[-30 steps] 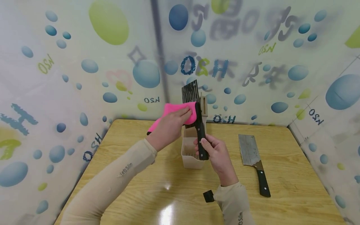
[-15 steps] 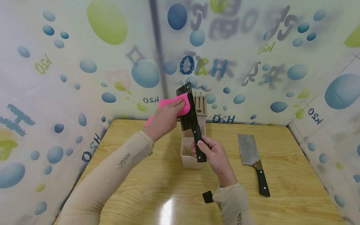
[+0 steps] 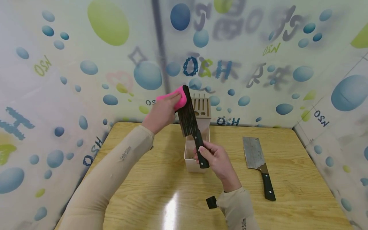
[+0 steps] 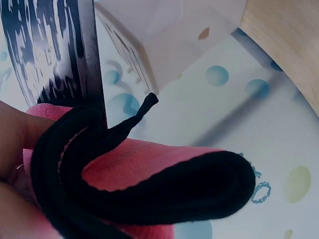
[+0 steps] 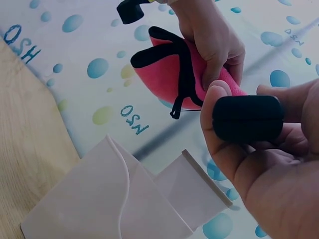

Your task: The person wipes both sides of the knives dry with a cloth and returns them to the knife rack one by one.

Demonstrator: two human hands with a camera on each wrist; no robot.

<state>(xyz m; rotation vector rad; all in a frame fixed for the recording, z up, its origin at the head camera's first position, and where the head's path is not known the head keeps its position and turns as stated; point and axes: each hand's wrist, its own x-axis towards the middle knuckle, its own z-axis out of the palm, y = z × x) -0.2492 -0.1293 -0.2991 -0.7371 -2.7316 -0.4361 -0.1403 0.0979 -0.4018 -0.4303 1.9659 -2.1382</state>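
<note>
In the head view my right hand grips the black riveted handle of a kitchen knife, its broad, dark, streaked blade tilted up and to the left. My left hand pinches a pink cloth with black edging over the blade's upper end. The left wrist view has the folded cloth close up, against the streaked blade. From the right wrist, the handle's butt shows between thumb and fingers. Part of the cloth is hidden behind the left hand.
A whitish knife holder with a slotted beige top stands on the wooden table, right behind the held knife. A cleaver with a black handle lies to the right. Patterned walls enclose the table's back and sides.
The left hand and cloth have moved up and left along the blade to its upper end. The knife has tilted further left, uncovering more blade and the holder's slotted top.
</note>
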